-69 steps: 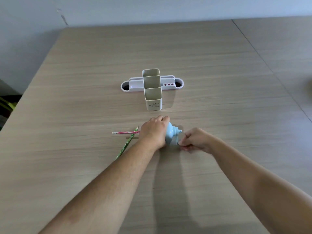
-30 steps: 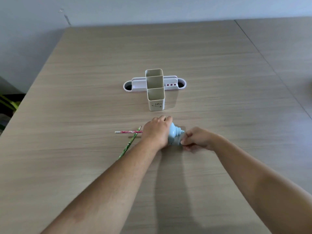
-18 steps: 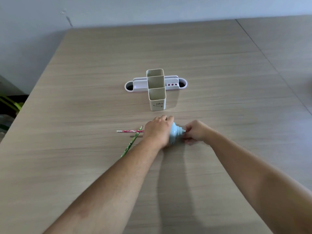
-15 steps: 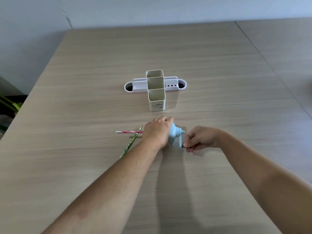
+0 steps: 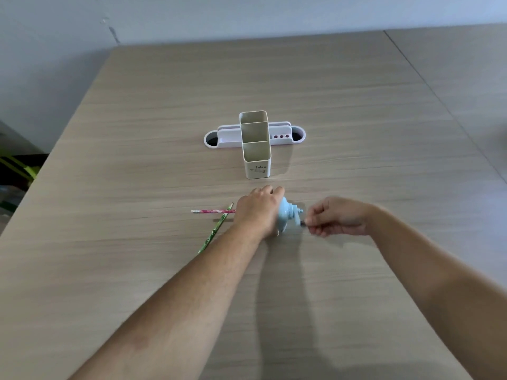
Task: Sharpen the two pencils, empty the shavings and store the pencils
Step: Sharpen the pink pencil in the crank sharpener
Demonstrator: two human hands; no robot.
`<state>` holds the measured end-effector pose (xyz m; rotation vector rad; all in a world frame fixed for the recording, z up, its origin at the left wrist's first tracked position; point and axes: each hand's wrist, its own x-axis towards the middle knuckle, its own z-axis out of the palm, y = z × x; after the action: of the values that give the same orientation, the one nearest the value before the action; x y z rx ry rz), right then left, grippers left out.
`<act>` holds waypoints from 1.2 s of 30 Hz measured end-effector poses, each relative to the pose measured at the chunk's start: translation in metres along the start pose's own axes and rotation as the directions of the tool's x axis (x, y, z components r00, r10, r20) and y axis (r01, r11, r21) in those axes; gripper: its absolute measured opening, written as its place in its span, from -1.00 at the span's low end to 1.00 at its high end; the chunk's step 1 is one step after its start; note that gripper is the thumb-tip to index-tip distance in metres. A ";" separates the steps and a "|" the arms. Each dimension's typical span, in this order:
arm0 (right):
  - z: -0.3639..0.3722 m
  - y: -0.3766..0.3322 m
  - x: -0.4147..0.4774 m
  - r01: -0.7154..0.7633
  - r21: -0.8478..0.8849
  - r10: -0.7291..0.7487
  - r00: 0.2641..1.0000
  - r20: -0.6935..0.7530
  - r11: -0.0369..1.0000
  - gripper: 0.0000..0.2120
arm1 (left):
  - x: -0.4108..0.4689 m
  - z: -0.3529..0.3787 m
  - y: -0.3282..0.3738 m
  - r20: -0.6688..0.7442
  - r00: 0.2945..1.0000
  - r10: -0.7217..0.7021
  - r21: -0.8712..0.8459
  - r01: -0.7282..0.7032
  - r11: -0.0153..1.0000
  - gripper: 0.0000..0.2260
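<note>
The right hand (image 5: 336, 216) has swung the crank handle (image 5: 301, 222) from the top of its turn half a second ago down to the lower side of the pale blue sharpener (image 5: 286, 216), its fingers pinched shut on the handle. The left hand (image 5: 259, 211) clamps over the sharpener body, holding it down on the tabletop (image 5: 137, 160). The pink pencil (image 5: 212, 211) runs level into the sharpener from the left — the green pencil (image 5: 215, 229) lies slanted across it, touching. Beyond the hands stands the cream three-compartment pencil holder (image 5: 256, 145), set across a white tray (image 5: 225, 137) — both well apart from the pencils
</note>
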<state>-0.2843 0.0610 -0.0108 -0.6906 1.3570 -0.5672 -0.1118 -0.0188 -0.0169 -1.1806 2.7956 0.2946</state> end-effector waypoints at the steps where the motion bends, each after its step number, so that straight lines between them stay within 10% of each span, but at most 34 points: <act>1: -0.004 -0.010 -0.001 0.069 0.034 -0.068 0.997 -0.041 0.997 -0.83 | -0.001 -0.001 0.000 -0.002 1.000 0.006 -0.001 -0.006 1.000 -0.43; 7: 0.002 -0.006 0.046 0.187 -0.126 -0.225 0.828 -0.514 0.974 -0.80 | 0.001 -0.003 0.001 -0.003 1.000 -0.004 0.005 0.004 1.000 -0.46; 14: 0.003 0.006 0.001 -0.020 0.038 0.020 1.000 -0.015 0.999 -0.80 | 0.001 0.000 0.000 0.012 1.000 -0.008 0.004 0.008 1.000 -0.40; 18: -0.006 -0.019 0.016 0.252 0.218 -0.173 0.929 -0.329 0.943 -0.84 | -0.001 -0.003 0.001 0.013 1.000 0.004 0.015 -0.004 1.000 -0.40; 21: 0.004 -0.004 0.045 0.127 -0.188 -0.209 0.822 -0.530 0.974 -0.79 | 0.001 -0.001 0.001 -0.012 1.000 -0.019 0.018 0.019 1.000 -0.46; 27: 0.012 0.016 0.030 -0.108 -0.324 0.015 0.961 -0.277 0.940 -0.89 | 0.003 0.002 0.001 -0.019 1.000 -0.023 0.017 0.023 1.000 -0.51; 33: 0.010 -0.019 0.017 -0.137 -0.603 -0.212 0.857 -0.470 0.786 -0.87 | -0.005 -0.012 -0.006 0.050 0.998 0.043 0.026 -0.044 0.999 0.08; 36: 0.018 -0.042 -0.001 -0.150 -0.758 -0.358 0.812 -0.461 0.635 -0.80 | -0.018 -0.024 -0.025 -0.040 0.999 0.028 0.023 -0.027 0.999 0.04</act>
<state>-0.2654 0.0352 0.0219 -1.3956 2.2011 -0.2561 -0.0815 -0.0284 0.0060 -1.1574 2.8437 0.2429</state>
